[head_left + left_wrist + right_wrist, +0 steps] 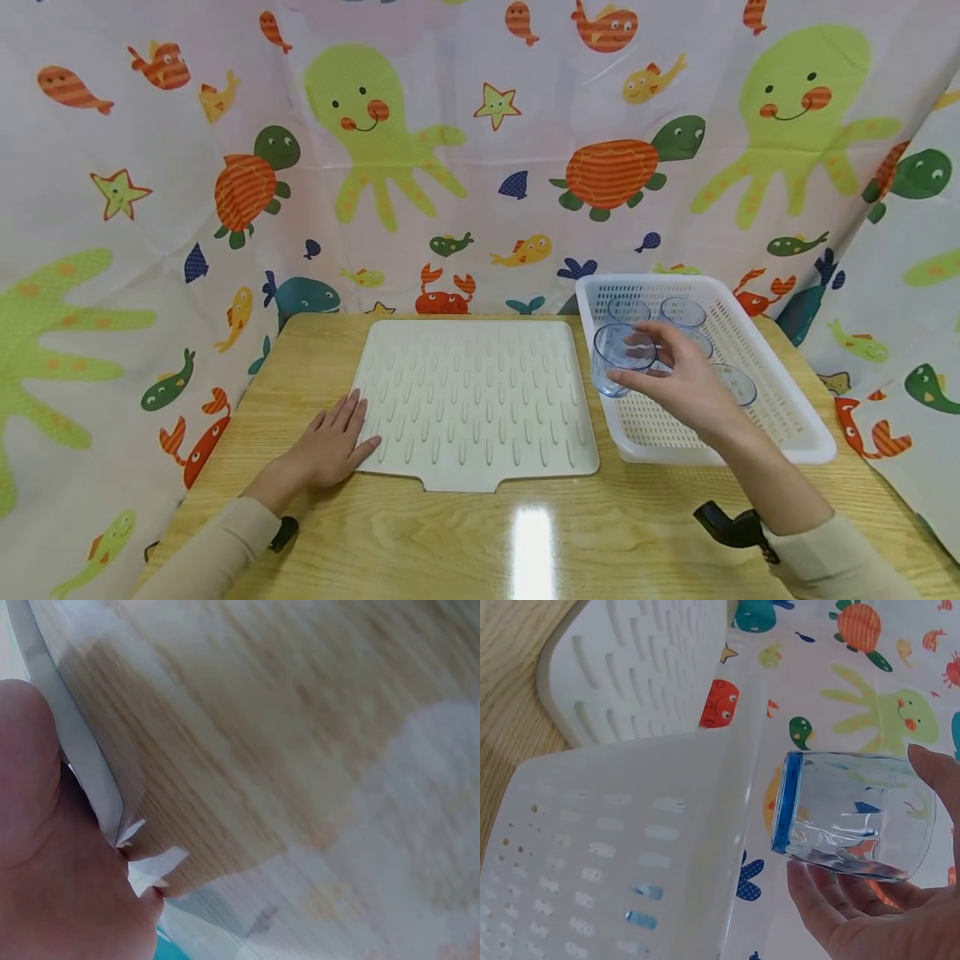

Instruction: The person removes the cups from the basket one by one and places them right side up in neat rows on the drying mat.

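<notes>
My right hand (686,383) holds a clear, blue-tinted drinking glass (602,375) above the left part of a white perforated basket (802,446). In the right wrist view, the thumb and fingers sit on opposite sides of the glass (840,802), apart from the basket wall (667,795). Several similar glasses (735,385) stand inside the basket, some partly hidden behind my hand. Flat, with straight fingers, my left hand (330,446) rests at the left edge of a white ridged draining board (480,400). The left wrist view shows part of that hand (67,900) beside the board's edge.
The board and the basket lie side by side on a wood-grain table (390,533). A curtain (465,192) printed with sea animals hangs behind them and down both sides. Dark straps (731,527) show at the wrists.
</notes>
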`<state>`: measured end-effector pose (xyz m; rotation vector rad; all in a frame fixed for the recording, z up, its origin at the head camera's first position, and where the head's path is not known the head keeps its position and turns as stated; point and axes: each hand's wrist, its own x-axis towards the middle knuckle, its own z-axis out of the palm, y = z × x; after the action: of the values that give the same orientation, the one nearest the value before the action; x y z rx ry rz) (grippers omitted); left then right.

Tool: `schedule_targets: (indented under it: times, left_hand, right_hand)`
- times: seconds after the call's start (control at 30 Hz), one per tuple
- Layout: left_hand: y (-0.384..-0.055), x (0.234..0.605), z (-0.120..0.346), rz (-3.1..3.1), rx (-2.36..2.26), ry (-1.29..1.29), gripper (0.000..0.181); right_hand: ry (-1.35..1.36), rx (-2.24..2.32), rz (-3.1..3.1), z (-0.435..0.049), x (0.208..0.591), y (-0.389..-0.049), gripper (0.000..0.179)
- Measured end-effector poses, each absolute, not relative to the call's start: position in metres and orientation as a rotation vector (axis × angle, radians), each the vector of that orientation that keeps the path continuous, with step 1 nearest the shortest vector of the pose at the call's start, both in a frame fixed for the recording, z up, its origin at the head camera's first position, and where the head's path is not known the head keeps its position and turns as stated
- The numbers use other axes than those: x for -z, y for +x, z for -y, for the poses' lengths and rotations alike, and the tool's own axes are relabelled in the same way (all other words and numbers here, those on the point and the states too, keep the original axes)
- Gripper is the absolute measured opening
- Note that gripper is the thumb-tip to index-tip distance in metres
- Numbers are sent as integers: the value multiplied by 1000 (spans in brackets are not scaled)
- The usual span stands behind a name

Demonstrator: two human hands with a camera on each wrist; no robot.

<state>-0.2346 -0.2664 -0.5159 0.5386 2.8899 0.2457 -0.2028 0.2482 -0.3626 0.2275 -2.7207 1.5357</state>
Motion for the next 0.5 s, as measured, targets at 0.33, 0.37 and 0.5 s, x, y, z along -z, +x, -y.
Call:
schedule_targets:
  times: [0.33, 0.37, 0.5]
  left_hand:
    - [-233, 511, 263, -2879, -246, 534, 82]
    - [-233, 510, 263, -2876, -248, 533, 82]
    - [-231, 508, 262, -2864, -248, 523, 82]
  right_hand:
    - [265, -1560, 2686, -229, 357, -205, 84]
    - [270, -1563, 2684, -227, 357, -206, 83]
    - [300, -1609, 2665, -217, 356, -208, 83]
